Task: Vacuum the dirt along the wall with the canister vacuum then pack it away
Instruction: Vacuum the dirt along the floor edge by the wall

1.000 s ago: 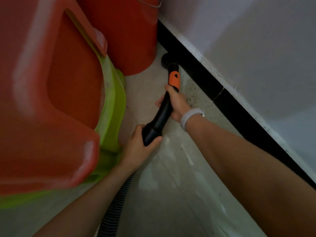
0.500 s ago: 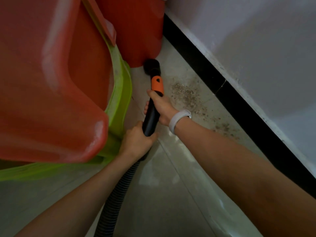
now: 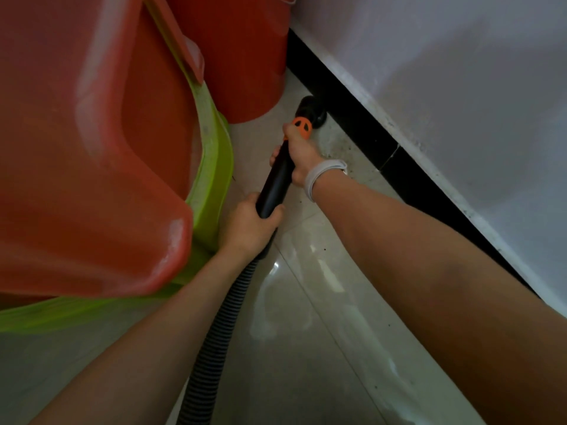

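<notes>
A black vacuum wand (image 3: 276,185) with an orange collar (image 3: 302,127) ends in a round black nozzle (image 3: 311,111) that sits on the pale floor against the black skirting (image 3: 383,148). My right hand (image 3: 302,157) grips the wand just below the collar. My left hand (image 3: 251,225) holds its lower end, where the ribbed grey hose (image 3: 221,332) joins. Specks of dirt (image 3: 340,148) lie on the tiles beside the skirting, right of the nozzle. The canister is out of view.
A red plastic stool (image 3: 92,148) stacked on a lime-green one (image 3: 211,167) fills the left. A red bucket (image 3: 239,56) stands in the corner just left of the nozzle. The white wall (image 3: 445,87) runs diagonally along the right.
The nozzle has swung right, from the foot of the red bucket to the skirting, and now covers part of the dirt patch. Both hands kept their hold.
</notes>
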